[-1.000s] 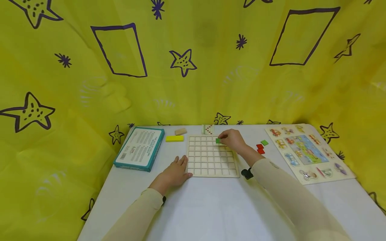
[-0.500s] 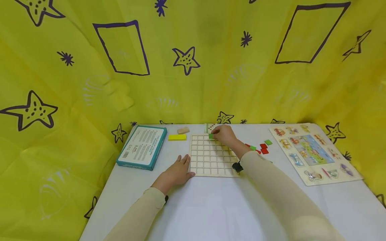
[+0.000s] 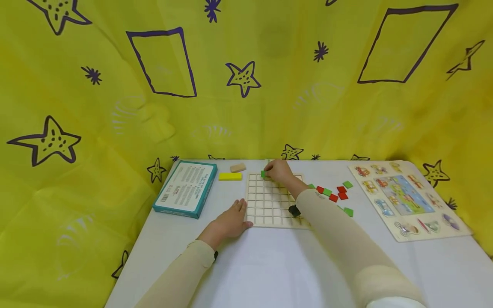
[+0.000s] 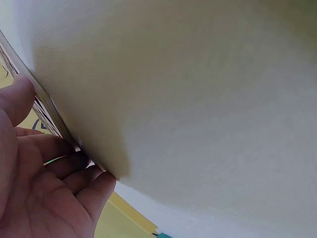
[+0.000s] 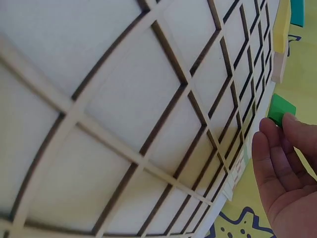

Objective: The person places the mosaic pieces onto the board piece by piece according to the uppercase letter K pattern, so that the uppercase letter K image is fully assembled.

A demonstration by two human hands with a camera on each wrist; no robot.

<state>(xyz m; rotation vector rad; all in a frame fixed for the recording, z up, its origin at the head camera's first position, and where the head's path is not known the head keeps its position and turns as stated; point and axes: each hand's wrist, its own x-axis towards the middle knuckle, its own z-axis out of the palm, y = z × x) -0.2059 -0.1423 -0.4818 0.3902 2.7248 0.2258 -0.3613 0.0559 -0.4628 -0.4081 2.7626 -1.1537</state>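
Observation:
A wooden grid board [image 3: 269, 207] with square cells lies on the white table. My right hand [image 3: 280, 172] pinches a green square tile [image 3: 263, 174] between thumb and fingers, over the board's far row. The right wrist view shows the green tile [image 5: 282, 108] projecting past the fingertips of that hand [image 5: 292, 166]. My left hand [image 3: 230, 220] rests at the board's near left corner, thumb on the front edge and fingers along the left side. In the left wrist view its fingers [image 4: 96, 191] touch the board's rim. A patterned card [image 5: 237, 176] behind the board is mostly hidden in the head view.
Several loose red and green tiles [image 3: 333, 197] lie right of the board, some behind the right forearm. A puzzle board [image 3: 431, 222] stands farther right. Left are a teal-edged box [image 3: 186, 188], a yellow block [image 3: 230, 176] and a plain wooden block [image 3: 238, 168]. A yellow curtain [image 3: 246, 119] hangs behind.
My right hand has moved left along the board's far row with the green tile, uncovering more loose tiles. The left hand stays at the board's edge. The head view has shifted slightly.

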